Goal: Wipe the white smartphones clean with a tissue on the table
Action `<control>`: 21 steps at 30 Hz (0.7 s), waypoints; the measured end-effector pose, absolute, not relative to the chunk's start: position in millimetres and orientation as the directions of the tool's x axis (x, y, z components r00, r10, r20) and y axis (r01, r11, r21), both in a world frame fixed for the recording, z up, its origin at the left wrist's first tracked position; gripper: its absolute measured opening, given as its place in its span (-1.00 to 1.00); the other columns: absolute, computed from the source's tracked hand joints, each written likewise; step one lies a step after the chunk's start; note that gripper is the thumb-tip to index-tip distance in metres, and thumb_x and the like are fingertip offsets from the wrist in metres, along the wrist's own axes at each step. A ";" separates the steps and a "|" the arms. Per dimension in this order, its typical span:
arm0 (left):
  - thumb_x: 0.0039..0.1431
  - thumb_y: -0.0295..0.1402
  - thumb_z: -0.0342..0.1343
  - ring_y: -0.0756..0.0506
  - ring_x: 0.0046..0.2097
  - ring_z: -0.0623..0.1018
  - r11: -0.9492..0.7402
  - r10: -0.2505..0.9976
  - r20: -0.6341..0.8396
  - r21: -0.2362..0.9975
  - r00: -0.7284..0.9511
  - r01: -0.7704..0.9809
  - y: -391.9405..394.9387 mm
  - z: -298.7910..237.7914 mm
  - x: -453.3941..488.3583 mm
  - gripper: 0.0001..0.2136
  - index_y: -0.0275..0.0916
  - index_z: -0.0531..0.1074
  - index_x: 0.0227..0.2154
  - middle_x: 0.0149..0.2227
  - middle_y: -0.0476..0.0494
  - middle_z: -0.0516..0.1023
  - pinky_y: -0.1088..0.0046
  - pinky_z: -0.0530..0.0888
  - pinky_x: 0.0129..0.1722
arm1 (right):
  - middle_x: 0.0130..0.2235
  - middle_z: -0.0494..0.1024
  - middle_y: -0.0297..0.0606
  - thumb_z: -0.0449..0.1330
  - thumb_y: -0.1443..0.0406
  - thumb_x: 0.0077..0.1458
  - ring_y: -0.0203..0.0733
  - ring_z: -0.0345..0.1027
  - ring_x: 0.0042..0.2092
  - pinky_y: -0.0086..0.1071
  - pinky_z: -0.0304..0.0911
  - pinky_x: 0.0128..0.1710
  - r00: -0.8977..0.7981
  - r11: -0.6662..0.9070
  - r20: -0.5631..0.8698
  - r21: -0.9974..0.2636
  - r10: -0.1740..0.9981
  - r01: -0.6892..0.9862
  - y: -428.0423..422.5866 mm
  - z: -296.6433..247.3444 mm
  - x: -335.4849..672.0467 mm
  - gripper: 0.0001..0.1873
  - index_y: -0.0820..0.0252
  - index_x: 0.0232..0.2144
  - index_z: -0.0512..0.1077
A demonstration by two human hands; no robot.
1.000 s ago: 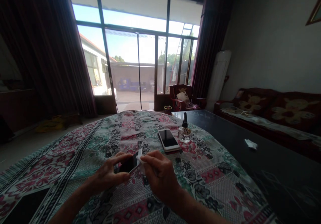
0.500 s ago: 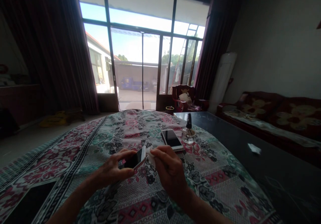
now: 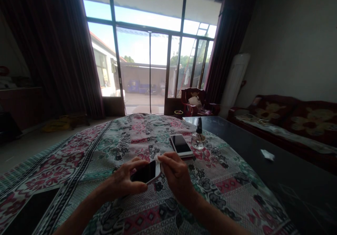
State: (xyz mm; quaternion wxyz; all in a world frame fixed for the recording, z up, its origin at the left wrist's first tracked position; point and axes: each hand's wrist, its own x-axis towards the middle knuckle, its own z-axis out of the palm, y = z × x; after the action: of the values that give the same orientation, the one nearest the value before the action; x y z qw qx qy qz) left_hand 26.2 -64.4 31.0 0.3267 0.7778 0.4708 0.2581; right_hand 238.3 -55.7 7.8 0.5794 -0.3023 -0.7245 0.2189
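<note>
My left hand [image 3: 129, 177] grips a white smartphone [image 3: 146, 172] by its long edges, its dark screen facing up and tilted toward me. Pinched in the fingers of my right hand [image 3: 176, 173] is a small white tissue [image 3: 157, 157], which touches the phone's far right end. Just beyond my right hand, a second white phone [image 3: 181, 145] lies screen up on the flowered cloth. Beside that one stands a clear spray bottle [image 3: 198, 139] with a black nozzle.
A patterned cloth [image 3: 142, 122] covers the surface before me. At lower left lies a dark, flat rectangular panel [image 3: 33, 210]. A crumpled white scrap [image 3: 268, 155] rests on the dark tabletop [image 3: 247, 147] at right. A wooden sofa [image 3: 302, 119] stands beyond it.
My left hand has moved slightly right and turned the phone's screen more toward me. The tissue has shifted from beside the phone's end to its upper right corner.
</note>
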 end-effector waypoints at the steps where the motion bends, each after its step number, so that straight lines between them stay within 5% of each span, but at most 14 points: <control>1: -0.11 -0.26 0.19 -0.15 -0.03 0.43 -0.342 0.905 0.102 0.750 0.413 0.565 -63.8 30.8 24.7 -0.48 -0.10 0.42 0.02 -0.06 -0.05 0.45 0.29 0.38 0.02 | -0.21 0.48 -0.21 0.08 0.36 0.20 -0.22 0.40 -0.18 -0.35 0.36 -0.18 -0.149 0.725 0.710 -0.666 0.688 0.175 -59.0 8.7 236.6 -0.74 0.06 -0.18 0.55; 7: -0.07 -0.20 0.19 -0.12 -0.11 0.44 -0.364 0.912 0.146 0.722 0.384 0.589 -58.0 27.1 13.4 -0.50 -0.14 0.43 0.00 -0.16 -0.05 0.47 0.31 0.39 -0.05 | -0.20 0.47 -0.20 0.06 0.36 0.22 -0.23 0.39 -0.16 -0.37 0.36 -0.18 -0.186 0.744 0.722 -0.658 0.666 0.114 -76.0 15.5 228.3 -0.73 0.09 -0.14 0.53; 21: -0.10 -0.17 0.22 -0.18 -0.03 0.45 -0.359 0.908 0.137 0.744 0.396 0.564 -60.6 27.5 22.1 -0.46 -0.10 0.42 0.02 -0.06 -0.07 0.47 0.21 0.40 0.01 | -0.20 0.46 -0.21 0.08 0.33 0.22 -0.25 0.38 -0.20 -0.41 0.35 -0.23 -0.135 0.692 0.678 -0.708 0.722 0.144 -73.0 13.0 230.4 -0.75 0.07 -0.17 0.55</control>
State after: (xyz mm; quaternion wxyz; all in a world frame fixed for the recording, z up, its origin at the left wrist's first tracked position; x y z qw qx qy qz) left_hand 22.1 -60.6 27.5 0.3097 0.7760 0.4741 0.2777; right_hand 230.4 -73.0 13.0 0.5828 -0.3044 -0.7115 0.2480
